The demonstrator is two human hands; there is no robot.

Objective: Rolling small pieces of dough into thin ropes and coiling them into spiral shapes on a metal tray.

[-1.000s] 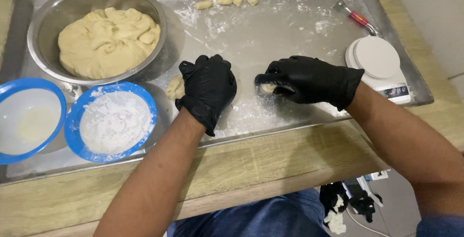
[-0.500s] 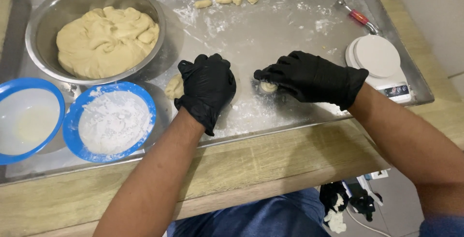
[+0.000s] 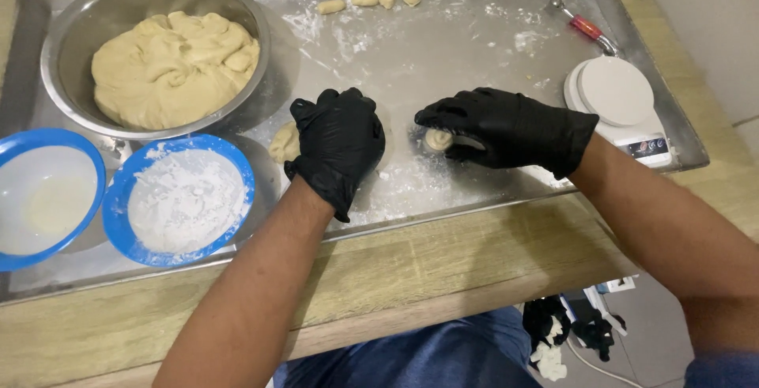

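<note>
Our left hand (image 3: 336, 147) cups over a dough lump (image 3: 283, 143) (mostly hidden beneath the glove); our right hand (image 3: 506, 128) pinches a small dough ball (image 3: 437, 140), partly covered.

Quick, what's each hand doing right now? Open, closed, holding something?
Left hand: cupped palm-down over a dough piece on the floured tray; grip cannot be told.
Right hand: curled, fingertips around a small dough ball.
</note>
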